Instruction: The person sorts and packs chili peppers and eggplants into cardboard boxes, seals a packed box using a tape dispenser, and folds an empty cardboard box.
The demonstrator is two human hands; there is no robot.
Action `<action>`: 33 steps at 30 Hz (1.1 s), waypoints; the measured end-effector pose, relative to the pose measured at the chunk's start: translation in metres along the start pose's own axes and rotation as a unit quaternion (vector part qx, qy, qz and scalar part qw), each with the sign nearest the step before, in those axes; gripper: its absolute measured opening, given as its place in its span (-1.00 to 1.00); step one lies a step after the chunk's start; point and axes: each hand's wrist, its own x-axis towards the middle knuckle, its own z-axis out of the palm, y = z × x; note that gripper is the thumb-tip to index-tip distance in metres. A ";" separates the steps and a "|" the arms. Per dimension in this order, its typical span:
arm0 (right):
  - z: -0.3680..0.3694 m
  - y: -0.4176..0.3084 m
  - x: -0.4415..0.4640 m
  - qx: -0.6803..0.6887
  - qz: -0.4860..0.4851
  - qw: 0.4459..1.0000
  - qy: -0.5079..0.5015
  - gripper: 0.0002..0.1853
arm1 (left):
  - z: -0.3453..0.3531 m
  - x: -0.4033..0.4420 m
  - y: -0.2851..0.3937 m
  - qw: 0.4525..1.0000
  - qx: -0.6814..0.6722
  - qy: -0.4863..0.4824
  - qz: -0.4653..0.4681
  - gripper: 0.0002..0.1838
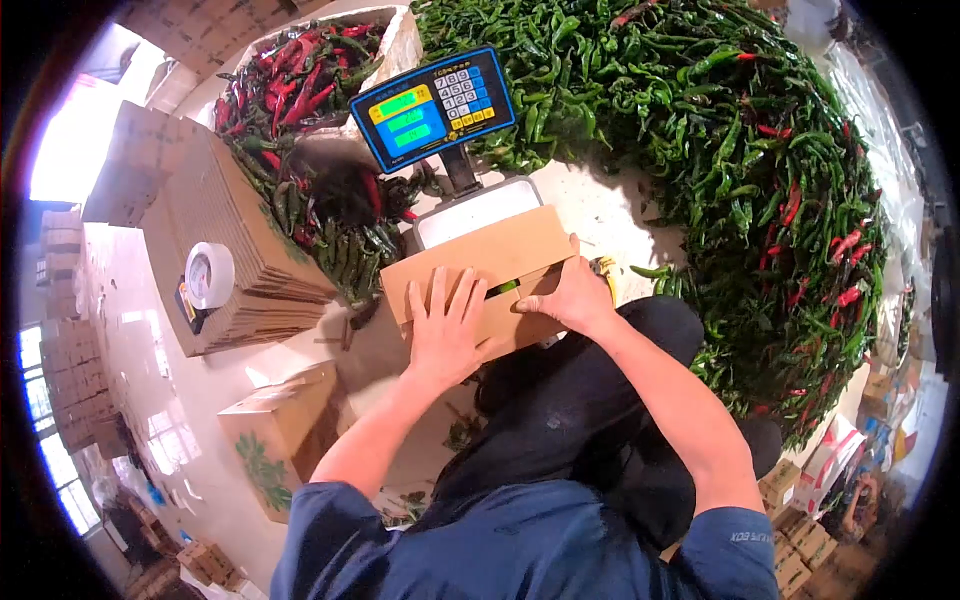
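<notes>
A cardboard box (478, 242) rests on the platform of a weighing scale (477, 212), its top flaps nearly meeting. Something green shows through the narrow gap between them. My left hand (447, 325) lies on the left part of the flaps with fingers spread. At the right end, my right hand (573, 297) holds the box edge, thumb on the near flap and fingers over the side. Behind the box stands the scale's lit display (432, 108).
Green peppers (700, 130) are heaped from the back round to the right. A foam box (400, 45) of red peppers stands back left. Flattened cartons (225, 215) carry a tape roll (209, 275). Another carton (285, 430) stands near left.
</notes>
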 end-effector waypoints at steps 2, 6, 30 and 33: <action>-0.002 0.014 0.007 0.098 -0.015 0.994 -0.044 0.17 | 0.011 -0.003 0.000 1.000 -0.009 -0.001 -0.005 -0.05; -0.053 0.067 0.054 -0.015 -0.066 0.984 -0.165 -0.26 | 0.012 0.004 -0.005 1.000 -0.024 0.016 0.001 -0.13; 0.149 0.286 0.045 0.104 0.210 0.971 0.044 -0.54 | 0.002 0.115 -0.009 0.999 -0.022 -0.006 0.044 -0.19; 0.138 0.304 0.066 0.032 0.177 0.982 -0.053 -0.62 | -0.001 0.113 -0.008 0.997 -0.018 0.012 0.070 -0.22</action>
